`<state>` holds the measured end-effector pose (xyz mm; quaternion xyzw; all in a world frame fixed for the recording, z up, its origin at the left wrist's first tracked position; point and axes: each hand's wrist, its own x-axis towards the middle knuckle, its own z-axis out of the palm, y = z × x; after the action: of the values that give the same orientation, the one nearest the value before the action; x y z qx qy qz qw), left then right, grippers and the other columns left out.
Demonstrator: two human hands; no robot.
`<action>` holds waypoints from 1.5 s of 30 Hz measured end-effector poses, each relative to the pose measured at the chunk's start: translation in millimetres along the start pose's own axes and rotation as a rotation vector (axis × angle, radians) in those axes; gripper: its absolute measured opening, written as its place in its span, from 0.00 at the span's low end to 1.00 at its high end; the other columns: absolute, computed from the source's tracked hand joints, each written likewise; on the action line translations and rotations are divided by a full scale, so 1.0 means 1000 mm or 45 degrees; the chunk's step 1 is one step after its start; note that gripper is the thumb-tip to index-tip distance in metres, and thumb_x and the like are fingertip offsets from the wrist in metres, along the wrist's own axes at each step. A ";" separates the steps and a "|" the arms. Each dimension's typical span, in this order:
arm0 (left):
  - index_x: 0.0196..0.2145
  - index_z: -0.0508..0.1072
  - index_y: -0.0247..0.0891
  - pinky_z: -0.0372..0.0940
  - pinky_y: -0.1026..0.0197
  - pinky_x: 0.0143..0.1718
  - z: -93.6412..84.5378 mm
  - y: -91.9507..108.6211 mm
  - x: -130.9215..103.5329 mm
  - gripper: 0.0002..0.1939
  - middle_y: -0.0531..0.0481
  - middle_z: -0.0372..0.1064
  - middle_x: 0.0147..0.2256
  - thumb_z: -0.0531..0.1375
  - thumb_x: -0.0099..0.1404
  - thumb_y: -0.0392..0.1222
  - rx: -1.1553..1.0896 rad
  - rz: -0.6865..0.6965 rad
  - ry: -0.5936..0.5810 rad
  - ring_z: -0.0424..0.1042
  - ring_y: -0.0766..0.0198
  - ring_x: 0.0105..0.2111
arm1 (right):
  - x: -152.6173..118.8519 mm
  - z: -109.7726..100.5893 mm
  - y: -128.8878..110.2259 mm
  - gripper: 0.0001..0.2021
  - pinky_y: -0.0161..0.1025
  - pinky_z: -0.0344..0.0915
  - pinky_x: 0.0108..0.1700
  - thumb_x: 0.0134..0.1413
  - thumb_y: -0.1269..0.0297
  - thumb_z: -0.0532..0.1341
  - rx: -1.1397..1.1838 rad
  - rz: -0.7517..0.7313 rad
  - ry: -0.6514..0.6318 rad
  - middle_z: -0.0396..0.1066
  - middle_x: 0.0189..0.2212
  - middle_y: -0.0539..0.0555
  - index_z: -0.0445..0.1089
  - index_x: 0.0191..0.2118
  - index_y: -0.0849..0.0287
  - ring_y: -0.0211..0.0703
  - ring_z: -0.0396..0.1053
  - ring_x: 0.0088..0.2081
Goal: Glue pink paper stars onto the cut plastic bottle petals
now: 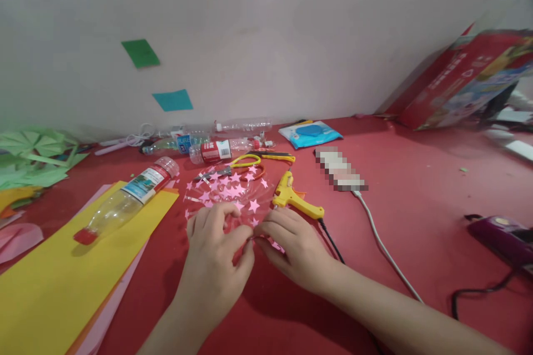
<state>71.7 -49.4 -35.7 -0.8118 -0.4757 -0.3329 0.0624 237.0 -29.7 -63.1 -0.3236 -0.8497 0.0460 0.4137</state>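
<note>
In front of me spreads a clear plastic piece (254, 206) cut into thin strips that fan out, with several pink paper stars on them. My left hand (219, 252) is closed at its near edge, thumb and finger pinched together. My right hand (293, 247) pinches at the same spot, fingertips touching the left ones. What lies right between the fingertips is mostly hidden. Just beyond my right hand a yellow hot glue gun (291, 198) rests on the red table. Yellow-handled scissors (245, 161) lie at the far side of the stars.
Yellow paper sheets (83, 277) lie at left under a plastic bottle (125, 202). More bottles (216, 151), a utility knife (277, 157) and a wipes pack (310, 134) are by the white partition (258, 55). A cabled phone (339, 169) lies right; a purple device (499, 238) sits farther right.
</note>
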 end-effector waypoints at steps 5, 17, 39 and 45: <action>0.26 0.71 0.37 0.56 0.50 0.39 0.000 -0.001 -0.001 0.07 0.45 0.63 0.40 0.57 0.57 0.28 -0.037 0.004 -0.010 0.61 0.58 0.36 | 0.000 0.000 -0.001 0.07 0.37 0.60 0.31 0.60 0.71 0.53 0.053 0.027 -0.004 0.67 0.28 0.54 0.67 0.34 0.60 0.41 0.61 0.29; 0.27 0.72 0.38 0.56 0.47 0.41 -0.001 -0.001 0.000 0.07 0.44 0.63 0.41 0.57 0.58 0.30 -0.012 0.002 -0.003 0.62 0.56 0.38 | -0.001 0.001 -0.002 0.06 0.38 0.61 0.33 0.60 0.71 0.54 0.047 0.066 0.019 0.68 0.30 0.56 0.67 0.35 0.62 0.43 0.64 0.31; 0.30 0.71 0.36 0.55 0.50 0.38 -0.001 -0.003 -0.001 0.04 0.46 0.65 0.36 0.58 0.60 0.30 0.006 0.078 0.017 0.61 0.57 0.35 | -0.001 0.003 -0.004 0.08 0.37 0.62 0.33 0.62 0.71 0.53 0.018 0.099 0.028 0.69 0.29 0.55 0.67 0.33 0.61 0.41 0.65 0.31; 0.29 0.70 0.36 0.55 0.51 0.38 -0.001 -0.002 0.001 0.05 0.45 0.65 0.36 0.57 0.60 0.30 -0.008 0.086 -0.005 0.61 0.57 0.35 | -0.002 0.002 -0.005 0.05 0.37 0.61 0.32 0.62 0.69 0.54 -0.033 0.086 0.088 0.69 0.30 0.55 0.66 0.35 0.61 0.42 0.64 0.31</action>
<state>69.4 -48.3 -34.7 -0.8283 -0.4470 -0.3304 0.0702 234.3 -34.1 -64.1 -0.3586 -0.8242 0.0378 0.4366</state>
